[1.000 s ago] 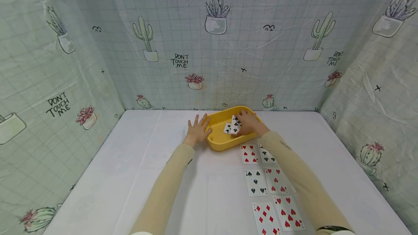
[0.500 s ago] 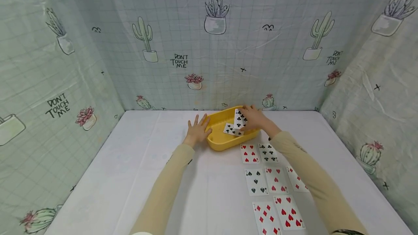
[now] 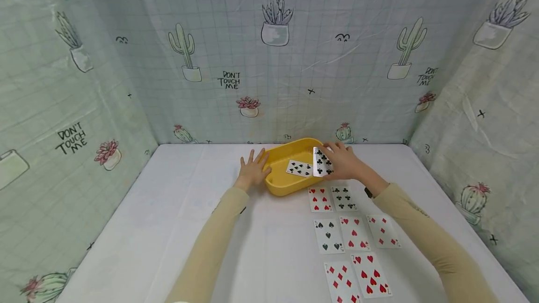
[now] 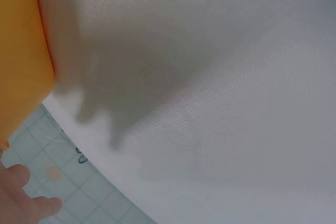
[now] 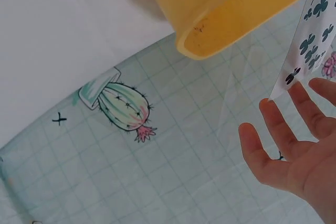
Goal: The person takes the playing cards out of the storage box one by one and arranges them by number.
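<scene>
In the head view my right hand (image 3: pixel 346 162) holds a seven of clubs (image 3: pixel 321 162) by its edges, over the right end of a yellow plastic tray (image 3: pixel 281 179). The right wrist view shows the club card (image 5: pixel 310 40) tilted, with fingertips at its edge. Inside the tray lies a spades card (image 3: pixel 299 168), face up; the raised card is in front of part of the tray. My left hand (image 3: pixel 251 172) rests at the tray's left rim with fingers spread. Only some of its fingertips (image 4: pixel 50 206) show in the left wrist view.
Face-up cards lie in rows right of centre: six of hearts (image 3: pixel 320 200) and six of clubs (image 3: pixel 344 198); five of spades (image 3: pixel 329 236), five of hearts (image 3: pixel 355 233) and five of diamonds (image 3: pixel 383 231); seven of diamonds (image 3: pixel 342 280) and seven of hearts (image 3: pixel 371 275). A printed cloth backs the white table.
My right hand has lifted the seven of clubs from the tray and moved it right, uncovering more of the spades card. The forearm has swung right, exposing the five of diamonds. My left hand stays.
</scene>
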Tool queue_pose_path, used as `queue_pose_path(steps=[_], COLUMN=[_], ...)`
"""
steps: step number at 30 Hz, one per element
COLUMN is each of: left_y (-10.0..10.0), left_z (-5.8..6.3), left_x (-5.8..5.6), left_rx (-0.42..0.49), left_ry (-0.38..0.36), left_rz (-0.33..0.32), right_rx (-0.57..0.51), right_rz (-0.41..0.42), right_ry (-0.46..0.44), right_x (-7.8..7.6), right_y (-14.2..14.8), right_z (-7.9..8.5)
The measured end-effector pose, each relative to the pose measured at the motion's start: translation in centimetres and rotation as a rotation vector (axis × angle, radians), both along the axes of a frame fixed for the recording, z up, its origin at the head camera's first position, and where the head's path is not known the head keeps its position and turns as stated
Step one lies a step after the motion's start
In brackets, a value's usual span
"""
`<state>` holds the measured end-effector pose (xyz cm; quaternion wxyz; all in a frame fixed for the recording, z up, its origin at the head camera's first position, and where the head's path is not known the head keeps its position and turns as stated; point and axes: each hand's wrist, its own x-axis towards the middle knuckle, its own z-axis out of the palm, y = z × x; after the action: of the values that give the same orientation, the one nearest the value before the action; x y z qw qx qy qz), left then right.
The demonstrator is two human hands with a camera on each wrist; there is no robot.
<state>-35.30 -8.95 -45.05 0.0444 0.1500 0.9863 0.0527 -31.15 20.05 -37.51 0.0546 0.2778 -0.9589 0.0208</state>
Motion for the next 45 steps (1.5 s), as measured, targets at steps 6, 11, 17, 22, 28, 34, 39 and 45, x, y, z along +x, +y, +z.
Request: queue_pose_path(steps=[6,11,17,22,28,34,39,45], left_y=[0.1,0.1,0.0,0.0,0.0,0.0,0.1,0.1], left_z=[0.0,0.0,-0.1,-0.2,-0.3,-0.5,-0.5,-0.4], left_x=[0.2,0.2,0.1,0.0,-0.1,-0.1,-0.1,0.0], left_rx=[0.014,-0.003,0.002,0.000,-0.003,0.005,0.005,0.008], left_ry=[-0.008,0.007,0.011,0.008,-0.006,-0.002,0.003,-0.004], left_rz=[0.000,0.004,0.005,0.008,0.009,0.007,0.012,0.013], right_rx=[0.010,0.020,0.004,0.011,0.013,0.019,0.020,-0.006], right_rz=[0.003,0.004,-0.009,0.000,0.004,-0.031,-0.041,-0.054], right_ry=[0.017,0.038,0.017,0.032,0.039,0.010,-0.002,-0.002], right_x=[2.6,4.3,6.4,7.9,9.8,11.7,13.0,14.4], right_y=[1.4,2.6,3.7,4.8,6.1,7.1,7.8,8.7], right_z=[0.0,-0.1,-0.3,-0.9,-2.0,-3.0,-3.7,-4.0])
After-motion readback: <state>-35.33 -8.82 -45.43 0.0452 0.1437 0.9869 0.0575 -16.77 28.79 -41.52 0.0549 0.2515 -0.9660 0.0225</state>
